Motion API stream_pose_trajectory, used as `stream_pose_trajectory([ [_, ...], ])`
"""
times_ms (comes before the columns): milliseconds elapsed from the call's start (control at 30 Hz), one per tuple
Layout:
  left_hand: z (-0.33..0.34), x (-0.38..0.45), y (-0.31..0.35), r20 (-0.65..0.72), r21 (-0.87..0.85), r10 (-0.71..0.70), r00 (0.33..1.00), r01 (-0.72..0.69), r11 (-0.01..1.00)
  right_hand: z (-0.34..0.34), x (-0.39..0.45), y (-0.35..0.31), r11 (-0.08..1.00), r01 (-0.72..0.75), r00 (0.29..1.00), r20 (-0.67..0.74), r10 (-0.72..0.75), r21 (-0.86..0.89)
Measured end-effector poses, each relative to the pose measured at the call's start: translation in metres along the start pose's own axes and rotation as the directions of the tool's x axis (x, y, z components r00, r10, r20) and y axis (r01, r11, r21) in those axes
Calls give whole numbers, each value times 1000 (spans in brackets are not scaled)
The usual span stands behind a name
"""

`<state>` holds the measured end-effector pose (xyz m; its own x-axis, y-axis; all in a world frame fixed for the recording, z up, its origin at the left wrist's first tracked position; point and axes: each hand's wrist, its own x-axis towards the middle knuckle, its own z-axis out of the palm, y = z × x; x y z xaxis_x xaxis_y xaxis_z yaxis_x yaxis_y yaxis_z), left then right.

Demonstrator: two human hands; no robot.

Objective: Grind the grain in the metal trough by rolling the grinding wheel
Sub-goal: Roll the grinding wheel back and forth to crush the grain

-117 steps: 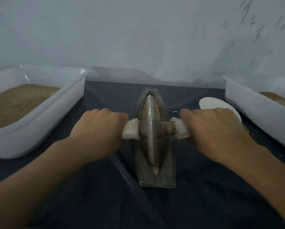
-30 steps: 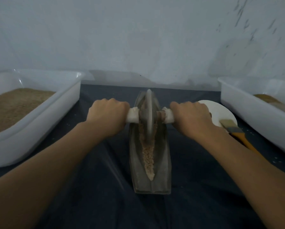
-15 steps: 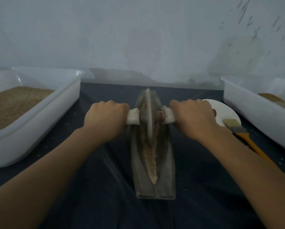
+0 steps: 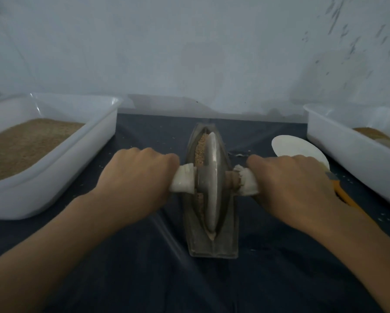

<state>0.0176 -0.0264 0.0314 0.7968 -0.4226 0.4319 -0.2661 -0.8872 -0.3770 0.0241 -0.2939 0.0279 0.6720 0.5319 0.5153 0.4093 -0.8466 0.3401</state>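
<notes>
Now | both hands' fingers clenched on wheel axle [image 4: 182,179] | grain [image 4: 199,147] apparently coarse

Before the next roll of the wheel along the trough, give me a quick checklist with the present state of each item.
1. Left hand closed on the wrapped handle: ok.
2. Right hand closed on the other handle end: ok.
3. Wheel seated upright in the trough: ok.
4. Grain in the groove ahead of the wheel: ok.
5. Trough flat and steady on the dark cloth: cannot tell.
6. Brush under the right wrist, clear of the stroke: cannot tell.
</notes>
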Motion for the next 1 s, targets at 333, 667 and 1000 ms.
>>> stream_pose_trajectory([
  [333, 56, 67, -7, 8, -19, -158, 987, 158, 987, 62, 72, 15, 978, -190, 977, 84, 198, -90],
  [667, 12, 18, 4, 180, -57, -115, 977, 127, 990, 6, 28, -2, 999, -30, 977, 209, 39, -46],
  [1000, 41, 41, -1, 112, -82, -163, 980, 173, 982, 33, 52, 2, 990, -98, 989, 101, 109, -103],
])
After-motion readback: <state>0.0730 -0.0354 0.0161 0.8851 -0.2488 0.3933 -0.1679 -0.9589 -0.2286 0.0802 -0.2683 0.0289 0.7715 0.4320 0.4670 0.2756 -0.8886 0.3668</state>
